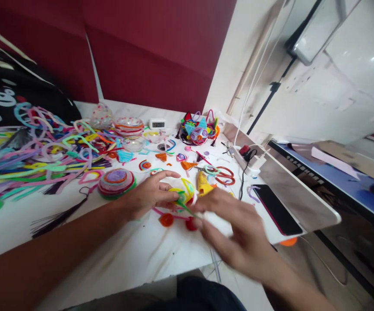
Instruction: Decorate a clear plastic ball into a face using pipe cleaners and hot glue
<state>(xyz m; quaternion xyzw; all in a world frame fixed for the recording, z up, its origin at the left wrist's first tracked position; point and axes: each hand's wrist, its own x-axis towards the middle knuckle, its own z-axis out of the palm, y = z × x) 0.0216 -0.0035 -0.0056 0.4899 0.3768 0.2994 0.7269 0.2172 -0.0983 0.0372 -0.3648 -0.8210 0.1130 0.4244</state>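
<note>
My left hand (151,194) rests on the white table (135,255), its fingers curled round a yellow and green pipe-cleaner piece (183,194). My right hand (235,233) is blurred by motion just to the right of it; thumb and forefinger seem to pinch a thin green pipe cleaner (187,208) that runs to the yellow piece. Small red felt discs (166,220) lie under the hands. A coiled multicolour disc (116,182) sits just left of my left hand.
A big heap of coloured pipe cleaners (38,155) covers the table's left. Clear bowls (130,129), a small clock (157,124), a pipe-cleaner cat figure (198,128), red-handled scissors (222,175), a yellow glue gun (204,183), a power strip (249,160) and a phone (275,209) lie around.
</note>
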